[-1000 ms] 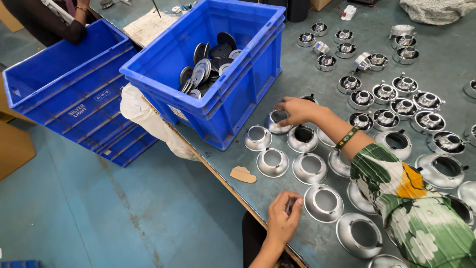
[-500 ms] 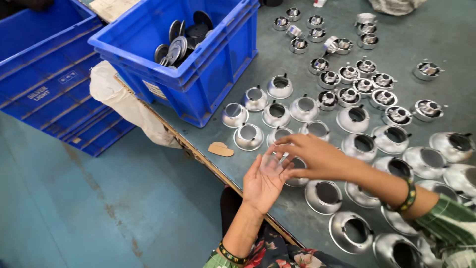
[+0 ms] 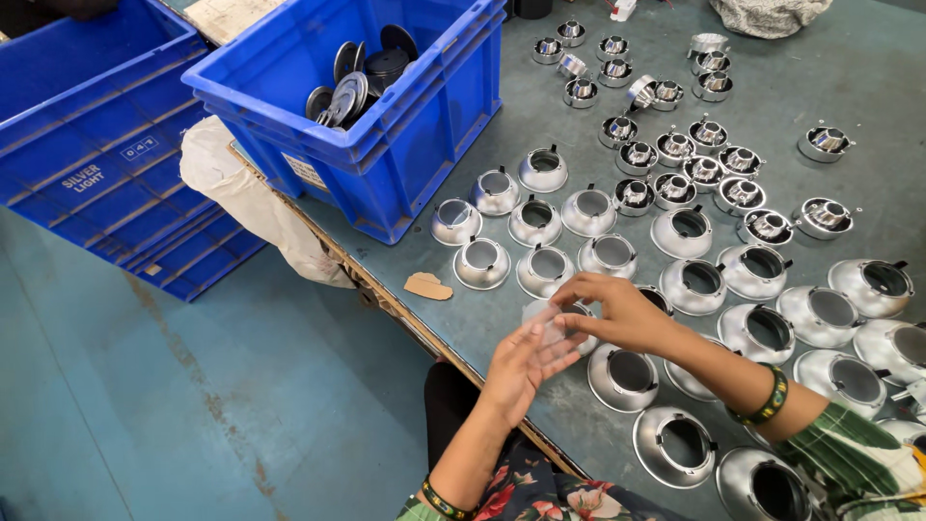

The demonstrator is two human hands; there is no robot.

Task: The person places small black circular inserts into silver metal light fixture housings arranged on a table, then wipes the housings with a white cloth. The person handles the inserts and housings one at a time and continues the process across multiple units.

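Near the front edge of the grey-green table (image 3: 849, 87), I see both hands meeting over the rows of silver reflector cups. My left hand (image 3: 526, 362) is turned palm up with the fingers spread loosely, and a small clear disc (image 3: 548, 326) rests across its fingertips; it is thin and see-through, so I can only just make out its outline. My right hand (image 3: 617, 311) reaches in from the right, its fingertips pinched onto the far edge of that disc, so both hands share it. I can't tell how firmly either one presses. A green and gold bangle (image 3: 767, 400) sits on the right wrist, and a patterned sleeve (image 3: 858, 463) follows behind it.

Just beyond the hands, a silver reflector cup (image 3: 545, 270) stands mouth up in a loose row with others, and another cup (image 3: 622, 376) sits just beside the left fingertips. Smaller chrome fittings (image 3: 709, 169) are clustered farther back. A tan scrap (image 3: 427, 286) lies near the table edge, left of the hands. Behind it stands a blue crate (image 3: 405, 145) holding dark round metal parts (image 3: 357, 77), with a white cloth bag (image 3: 241, 193) hanging beside it. A second blue crate (image 3: 96, 174) sits lower down at the left, off the table.
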